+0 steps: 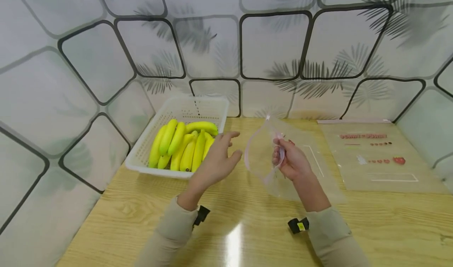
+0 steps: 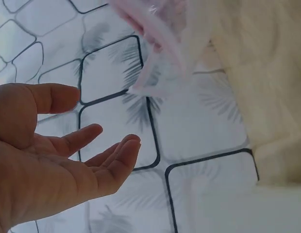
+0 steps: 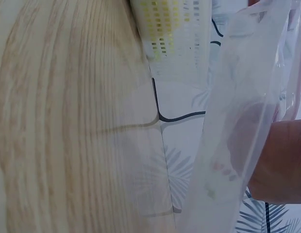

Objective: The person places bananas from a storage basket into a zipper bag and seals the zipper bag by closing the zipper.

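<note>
My right hand (image 1: pixel 287 159) pinches the pink zip rim of a clear plastic bag (image 1: pixel 263 157), holding its mouth open above the wooden table (image 1: pixel 247 235). In the right wrist view the bag (image 3: pixel 238 145) hangs in front of my hand (image 3: pixel 279 165). With fingers spread and holding nothing, my left hand (image 1: pixel 216 161) hovers between the bag and a white basket (image 1: pixel 180 109) of yellow bananas (image 1: pixel 182 145), close to the bananas. The left wrist view shows its empty palm (image 2: pixel 53 165) and the bag's rim (image 2: pixel 155 53) above.
A second clear zip bag (image 1: pixel 378 157) with red print lies flat on the table at the right. Patterned walls (image 1: pixel 212 43) close off the back and left. The basket sits in the back-left corner.
</note>
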The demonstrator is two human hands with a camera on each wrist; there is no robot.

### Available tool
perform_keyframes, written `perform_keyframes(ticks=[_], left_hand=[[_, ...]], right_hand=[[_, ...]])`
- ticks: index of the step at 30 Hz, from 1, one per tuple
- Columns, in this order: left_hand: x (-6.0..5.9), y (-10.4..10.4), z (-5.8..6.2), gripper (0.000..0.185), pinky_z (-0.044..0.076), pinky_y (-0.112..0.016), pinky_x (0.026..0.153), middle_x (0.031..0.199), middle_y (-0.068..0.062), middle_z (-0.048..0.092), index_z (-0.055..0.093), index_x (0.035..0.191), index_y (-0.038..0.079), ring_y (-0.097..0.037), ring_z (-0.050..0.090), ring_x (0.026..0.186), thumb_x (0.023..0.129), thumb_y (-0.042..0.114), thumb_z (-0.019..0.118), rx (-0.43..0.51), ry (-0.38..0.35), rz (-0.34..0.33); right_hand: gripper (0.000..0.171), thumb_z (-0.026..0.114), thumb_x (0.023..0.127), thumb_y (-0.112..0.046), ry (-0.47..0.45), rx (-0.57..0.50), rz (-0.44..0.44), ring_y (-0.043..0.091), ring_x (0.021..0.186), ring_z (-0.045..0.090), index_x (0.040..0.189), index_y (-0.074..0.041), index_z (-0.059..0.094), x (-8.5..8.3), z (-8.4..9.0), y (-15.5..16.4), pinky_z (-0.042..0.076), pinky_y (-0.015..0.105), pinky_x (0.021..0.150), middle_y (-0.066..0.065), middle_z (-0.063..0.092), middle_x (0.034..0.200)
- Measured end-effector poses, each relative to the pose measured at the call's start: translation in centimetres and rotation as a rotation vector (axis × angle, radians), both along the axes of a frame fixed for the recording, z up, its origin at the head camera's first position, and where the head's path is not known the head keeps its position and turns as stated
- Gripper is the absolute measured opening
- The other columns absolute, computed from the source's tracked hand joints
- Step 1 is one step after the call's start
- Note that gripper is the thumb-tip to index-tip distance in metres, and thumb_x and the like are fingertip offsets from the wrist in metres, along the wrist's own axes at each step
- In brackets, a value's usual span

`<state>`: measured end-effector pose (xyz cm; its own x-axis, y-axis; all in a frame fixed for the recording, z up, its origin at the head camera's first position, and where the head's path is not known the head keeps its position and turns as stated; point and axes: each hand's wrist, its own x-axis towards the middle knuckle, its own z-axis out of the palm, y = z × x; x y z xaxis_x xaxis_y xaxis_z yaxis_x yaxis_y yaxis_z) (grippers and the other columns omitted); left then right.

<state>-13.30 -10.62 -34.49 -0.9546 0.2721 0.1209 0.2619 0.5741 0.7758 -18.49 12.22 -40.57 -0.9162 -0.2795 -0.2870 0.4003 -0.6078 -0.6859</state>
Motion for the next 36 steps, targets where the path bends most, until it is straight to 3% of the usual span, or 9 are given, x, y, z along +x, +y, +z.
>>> perform_keyframes(ticks=[3,7,12,18,28,32,36], left_hand=[[-0.1,-1.9,2.1,0.051,0.047,-0.047,0.100,0.148,-0.014,0.041,0.042,0.147,0.006,-0.033,0.048,0.128,0.099,0.017,0.053,0.013,0.006,0.023],[-0.6,-5.0,4.4,0.049,0.046,-0.048,0.101,0.151,-0.011,0.039,0.040,0.147,0.010,-0.029,0.049,0.129,0.100,0.020,0.052,0.020,-0.050,0.066],[-2.3,-8.9,5.6,0.049,0.041,-0.052,0.105,0.153,-0.015,0.035,0.036,0.149,0.010,-0.034,0.041,0.136,0.103,0.022,0.048,-0.009,-0.139,0.153],[-4.5,-12.5,5.3,0.052,0.038,-0.055,0.109,0.153,-0.023,0.033,0.031,0.150,0.003,-0.040,0.038,0.138,0.104,0.022,0.045,-0.011,-0.219,0.206],[-7.5,-16.2,3.7,0.056,0.034,-0.054,0.112,0.156,-0.027,0.025,0.022,0.153,-0.003,-0.045,0.033,0.139,0.105,0.021,0.040,-0.013,-0.371,0.309],[-8.4,-17.7,3.1,0.057,0.034,-0.054,0.112,0.158,-0.026,0.020,0.020,0.153,-0.006,-0.046,0.030,0.141,0.105,0.020,0.037,-0.030,-0.397,0.332],[-8.8,-18.8,2.2,0.060,0.034,-0.057,0.111,0.158,-0.030,0.019,0.017,0.152,-0.010,-0.047,0.028,0.141,0.103,0.019,0.035,-0.116,-0.403,0.330]], right_hand=[[0.032,0.032,0.109,-0.022,-0.007,0.017,0.006,0.005,0.054,0.050,0.091,-0.011,0.056,-0.1,0.0,-0.2,0.043,0.015,0.050,-0.003,0.052,0.065],[0.031,0.032,0.109,-0.020,0.008,0.044,0.004,0.005,0.054,0.051,0.093,-0.011,0.056,-0.2,-0.2,-0.4,0.044,0.015,0.050,-0.003,0.054,0.065],[0.028,0.032,0.109,-0.018,0.033,0.065,-0.001,0.005,0.054,0.053,0.097,-0.009,0.055,-0.1,-0.2,-0.6,0.044,0.015,0.050,-0.002,0.055,0.065],[0.025,0.033,0.109,-0.018,0.038,0.068,-0.011,0.006,0.054,0.053,0.099,-0.009,0.054,0.2,0.0,-0.7,0.044,0.016,0.051,-0.003,0.055,0.065],[0.024,0.033,0.109,-0.017,0.025,0.083,-0.007,0.005,0.054,0.052,0.098,-0.009,0.053,0.3,-0.6,-1.0,0.043,0.016,0.051,-0.003,0.054,0.065],[0.025,0.033,0.109,-0.017,0.027,0.097,-0.014,0.005,0.054,0.052,0.097,-0.009,0.054,0.5,-0.7,-1.3,0.043,0.015,0.051,-0.003,0.054,0.065],[0.026,0.033,0.109,-0.016,0.034,0.123,-0.019,0.005,0.053,0.051,0.096,-0.009,0.055,0.6,-0.8,-1.6,0.043,0.015,0.050,-0.004,0.053,0.065]])
